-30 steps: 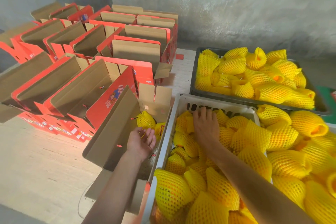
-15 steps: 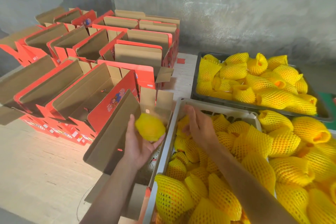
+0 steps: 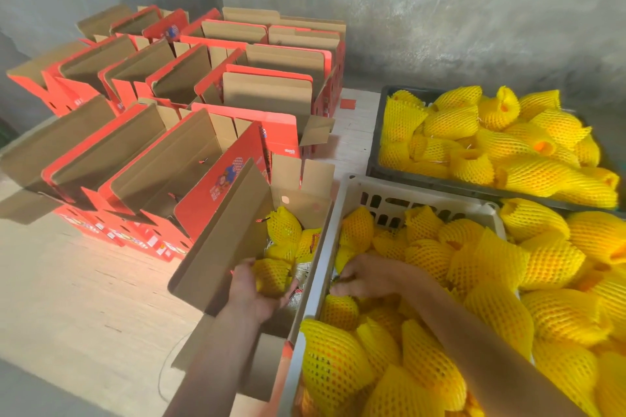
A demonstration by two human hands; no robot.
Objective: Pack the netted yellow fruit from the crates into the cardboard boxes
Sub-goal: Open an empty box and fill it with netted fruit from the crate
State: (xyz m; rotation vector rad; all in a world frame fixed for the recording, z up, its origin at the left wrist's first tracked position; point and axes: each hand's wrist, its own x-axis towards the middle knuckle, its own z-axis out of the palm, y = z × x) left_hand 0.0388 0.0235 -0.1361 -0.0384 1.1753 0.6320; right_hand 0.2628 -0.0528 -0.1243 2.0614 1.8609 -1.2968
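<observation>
The left hand [image 3: 252, 288] is curling around a netted yellow fruit [image 3: 271, 276] and lowering it into the nearest open cardboard box [image 3: 220, 247], where two more netted fruit [image 3: 284, 227] are already lying at the far end. The right hand [image 3: 364, 276] is reaching down into the white crate [image 3: 389, 195] just beside the box; its fingers are bent among the fruit there, but whether they are gripping one I cannot tell.

To do this step well, the left hand should probably be setting the fruit snug against its neighbours rather than dropping it, keeping the foam net pulled over the skin so that nothing bruises. The right hand would do best choosing a fruit from the top of the pile, since tugging from below could strip a net or spill others over the rim.

A dark crate [image 3: 377, 152] of netted fruit is sitting behind the white one. Rows of red empty boxes [image 3: 203, 78] are standing open to the left. Everything is resting on a pale, plank-like table [image 3: 84, 288], backed by a rough grey concrete wall [image 3: 440, 10].
</observation>
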